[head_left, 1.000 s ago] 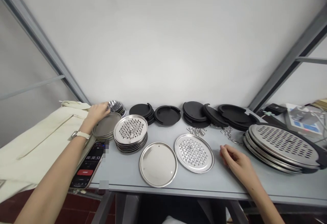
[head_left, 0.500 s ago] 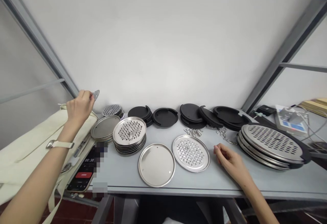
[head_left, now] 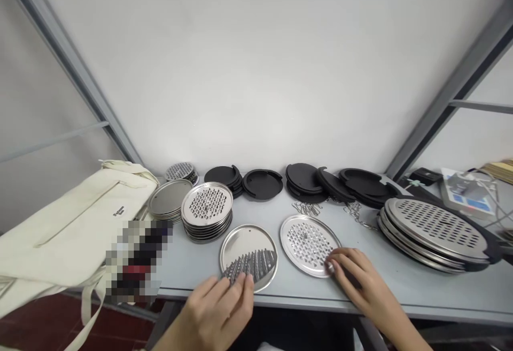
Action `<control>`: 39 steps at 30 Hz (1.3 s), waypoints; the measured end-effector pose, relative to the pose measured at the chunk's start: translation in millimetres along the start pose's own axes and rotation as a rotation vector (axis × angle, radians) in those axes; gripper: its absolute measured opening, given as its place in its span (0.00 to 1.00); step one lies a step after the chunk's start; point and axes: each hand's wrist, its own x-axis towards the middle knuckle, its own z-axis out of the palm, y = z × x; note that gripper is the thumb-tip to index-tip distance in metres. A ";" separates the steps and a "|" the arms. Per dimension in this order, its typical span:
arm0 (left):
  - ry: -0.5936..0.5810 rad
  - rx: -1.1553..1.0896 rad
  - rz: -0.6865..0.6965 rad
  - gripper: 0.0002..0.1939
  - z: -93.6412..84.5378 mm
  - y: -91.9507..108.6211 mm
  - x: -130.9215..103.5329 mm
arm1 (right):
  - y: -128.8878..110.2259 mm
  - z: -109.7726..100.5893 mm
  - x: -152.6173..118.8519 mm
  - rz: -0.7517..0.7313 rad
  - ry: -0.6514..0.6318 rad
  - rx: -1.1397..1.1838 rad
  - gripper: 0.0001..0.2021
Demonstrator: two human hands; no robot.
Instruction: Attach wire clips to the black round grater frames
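Grey spiked disc (head_left: 256,265) overlapped the plate (head_left: 242,236), near edge pinched in the left hand (head_left: 214,311); the right hand (head_left: 363,279) touched the grater (head_left: 306,241), fingers' grip unclear.

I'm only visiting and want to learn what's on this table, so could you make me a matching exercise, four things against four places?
Things:
1. Cream cloth bag
2. Spiky grey metal disc
3. Single silver disc full of raised holes
4. Loose cluster of thin metal hooks

Places:
A. By the fingertips of the right hand
B. Just in front of a stack of round black trays
C. At the far left of the picture
D. Over a plain silver plate, at the fingers of the left hand

Pairs: 1-C, 2-D, 3-A, 4-B
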 end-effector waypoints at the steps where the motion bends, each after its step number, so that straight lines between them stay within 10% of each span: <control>1: 0.012 -0.014 -0.072 0.10 8.2 8.6 -3.6 | 5.1 -1.0 -1.5 -0.001 0.020 -0.030 0.07; 11: -0.058 -0.193 -0.233 0.11 58.7 36.6 -33.0 | -15.2 8.3 5.8 0.129 0.263 -0.087 0.17; 19: -0.084 -0.296 -0.393 0.10 66.3 38.3 -24.5 | -90.7 32.5 41.2 -0.196 -0.162 0.029 0.20; 28: -0.259 -0.331 -0.976 0.06 63.6 2.9 -50.3 | -90.8 50.1 54.1 -0.293 -0.322 -0.013 0.20; 39: -0.314 -0.429 -1.034 0.05 71.0 10.0 -53.1 | -95.4 45.1 51.0 -0.229 -0.304 0.137 0.14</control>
